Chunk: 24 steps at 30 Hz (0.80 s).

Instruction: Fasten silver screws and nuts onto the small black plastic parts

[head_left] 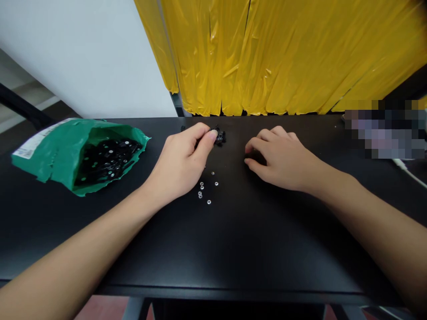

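Observation:
My left hand (pixel 187 158) pinches a small black plastic part (pixel 220 137) between thumb and fingers, just above the black table. Most of that part is covered by the thumb and fingers, so its full shape is hidden. To the right, my right hand (pixel 278 155) rests low over the table with its fingers loosely curved. A dark gap shows between its thumb and index finger, and I see nothing held there. Several small silver metal rings, like tiny bearings or washers (pixel 209 202), lie scattered on the table below my left hand.
A torn green bag (pixel 63 155) full of black parts lies open at the left. Another tiny black piece (pixel 183 128) sits behind my left hand. Yellow plastic sheeting (pixel 283 58) hangs behind the table (pixel 213 249). At the right are a pixelated object (pixel 383 131) and a white cable (pixel 412 173).

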Tool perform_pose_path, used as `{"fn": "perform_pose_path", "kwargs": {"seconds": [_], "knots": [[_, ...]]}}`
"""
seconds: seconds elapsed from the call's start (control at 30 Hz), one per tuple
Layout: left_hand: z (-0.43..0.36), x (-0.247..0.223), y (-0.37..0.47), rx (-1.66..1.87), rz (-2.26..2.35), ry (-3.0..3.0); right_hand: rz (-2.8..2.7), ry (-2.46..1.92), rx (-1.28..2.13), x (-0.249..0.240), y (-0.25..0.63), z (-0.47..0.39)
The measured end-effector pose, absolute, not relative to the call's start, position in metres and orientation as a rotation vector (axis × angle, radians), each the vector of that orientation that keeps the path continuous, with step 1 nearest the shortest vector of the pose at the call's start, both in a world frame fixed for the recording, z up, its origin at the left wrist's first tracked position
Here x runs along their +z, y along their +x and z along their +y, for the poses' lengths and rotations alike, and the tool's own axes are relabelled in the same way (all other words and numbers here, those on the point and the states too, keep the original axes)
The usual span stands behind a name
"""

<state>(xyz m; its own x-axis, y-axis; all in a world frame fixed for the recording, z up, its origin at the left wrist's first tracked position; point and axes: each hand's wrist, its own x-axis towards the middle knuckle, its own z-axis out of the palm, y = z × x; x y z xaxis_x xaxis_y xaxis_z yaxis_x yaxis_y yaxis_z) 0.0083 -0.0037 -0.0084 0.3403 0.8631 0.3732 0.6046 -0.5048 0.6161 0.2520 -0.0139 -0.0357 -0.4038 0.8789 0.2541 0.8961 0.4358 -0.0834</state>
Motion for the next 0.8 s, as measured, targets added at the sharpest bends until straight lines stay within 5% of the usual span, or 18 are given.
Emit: {"fn": "perform_pose_path", "kwargs": {"seconds": [0.8], "knots": [[0.009, -0.006, -0.001, 1.059, 1.393, 2.157, -2.129, -1.607, 0.407, -0.018, 0.251, -0.013]]}}
